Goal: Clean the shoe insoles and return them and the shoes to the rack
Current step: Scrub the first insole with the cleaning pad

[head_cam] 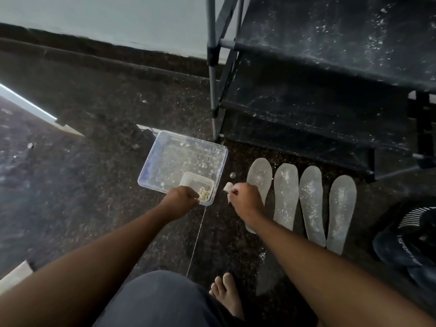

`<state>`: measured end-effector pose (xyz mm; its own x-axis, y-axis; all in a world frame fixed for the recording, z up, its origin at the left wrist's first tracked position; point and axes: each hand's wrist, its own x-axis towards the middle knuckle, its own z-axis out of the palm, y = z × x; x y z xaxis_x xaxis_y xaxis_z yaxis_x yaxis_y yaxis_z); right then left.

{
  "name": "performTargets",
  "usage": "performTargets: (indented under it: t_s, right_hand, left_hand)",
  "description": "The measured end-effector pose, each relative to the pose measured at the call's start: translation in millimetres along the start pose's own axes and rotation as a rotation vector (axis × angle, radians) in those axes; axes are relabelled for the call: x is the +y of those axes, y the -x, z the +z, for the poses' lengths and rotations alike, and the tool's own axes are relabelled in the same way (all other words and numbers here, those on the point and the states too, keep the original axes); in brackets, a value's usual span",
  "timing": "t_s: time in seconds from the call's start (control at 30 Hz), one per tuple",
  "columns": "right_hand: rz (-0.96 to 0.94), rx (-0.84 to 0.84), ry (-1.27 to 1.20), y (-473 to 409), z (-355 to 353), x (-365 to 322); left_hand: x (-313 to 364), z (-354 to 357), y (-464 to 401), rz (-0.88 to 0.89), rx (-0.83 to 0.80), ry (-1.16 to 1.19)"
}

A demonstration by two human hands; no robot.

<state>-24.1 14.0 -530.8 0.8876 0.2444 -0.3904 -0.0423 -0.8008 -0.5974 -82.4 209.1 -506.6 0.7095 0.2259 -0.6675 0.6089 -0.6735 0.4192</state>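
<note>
Insoles lie dusty in a row on the floor by the rack, so the right hand, pinching a pale wipe, should stroke heel-to-toe while the left hand grips the small tub.

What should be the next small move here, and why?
Probably bring the right hand, which pinches a small white piece, over the nearest insole and start wiping. All four insoles lie speckled with white bits on the floor, and the left hand rests at the small tub.
</note>
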Motion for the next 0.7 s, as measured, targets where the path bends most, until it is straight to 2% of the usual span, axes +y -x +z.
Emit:
performTargets:
  t_s: [0.13,0.27,0.37,0.47,0.6,0.7]
  right_hand:
    - [-0.209,-0.025,0.145,-12.3,25.4,-34.7]
    - [-0.461,-0.201,0.481,-21.6,36.2,-58.0]
    - [-0.591,-0.280,0.777,-29.3,40.5,-70.5]
    - [-0.663,-0.312,0.967,-34.2,46.6,-76.0]
    - [-0.714,-0.301,1.045,-36.2,57.2,-74.2]
    - [-0.742,-0.309,1.013,-34.9,65.7,-70.7]
  left_hand:
    - [-12.1,26.8,7.6,-0.125,0.158,0.336]
    - [-27.1,67.0,16.7,-0.265,0.127,0.623]
    - [-36.7,83.2,20.3,-0.287,0.089,0.677]
    - [-42.4,86.0,21.8,-0.311,0.064,0.742]
    - [-44.4,82.1,22.3,-0.316,0.093,0.789]
    - [-43.6,80.4,22.5,-0.312,0.099,0.814]
